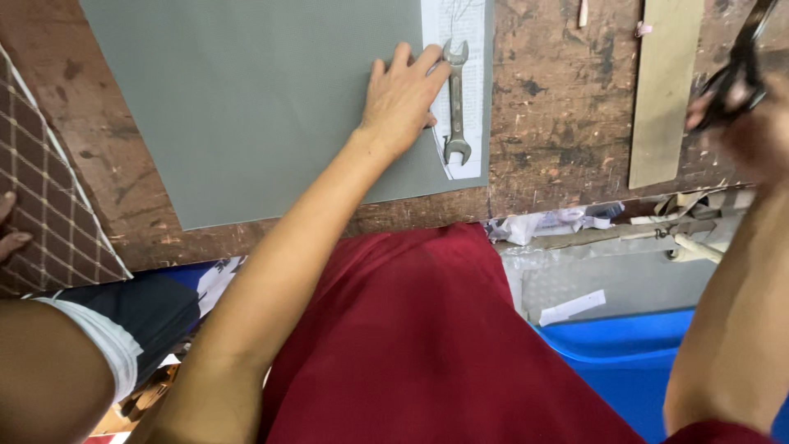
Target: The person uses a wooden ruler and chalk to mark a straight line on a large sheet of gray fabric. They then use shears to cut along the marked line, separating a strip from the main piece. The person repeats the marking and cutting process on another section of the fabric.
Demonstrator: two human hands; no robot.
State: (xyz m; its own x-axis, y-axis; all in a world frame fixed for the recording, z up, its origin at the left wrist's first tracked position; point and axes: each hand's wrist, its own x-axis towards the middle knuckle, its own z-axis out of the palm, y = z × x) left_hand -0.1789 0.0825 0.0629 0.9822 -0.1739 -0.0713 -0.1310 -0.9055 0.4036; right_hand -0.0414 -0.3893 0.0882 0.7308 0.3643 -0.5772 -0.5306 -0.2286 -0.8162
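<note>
On smooth grey sheet (pixel 246 107), left hand (pixel 403 99) touches steel wrench (pixel 455 103).

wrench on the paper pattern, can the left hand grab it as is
Probably yes. The left hand lies flat on the grey sheet, fingertips already beside the wrench, with nothing between them. The right hand is off at the side holding scissors.

We see a worn, scarred wooden bench (pixel 559 107). On it lie a large grey sheet (pixel 246 107), a checked brown cloth (pixel 41 197) at its left end, and a tan strip (pixel 664 90) to the right.
</note>
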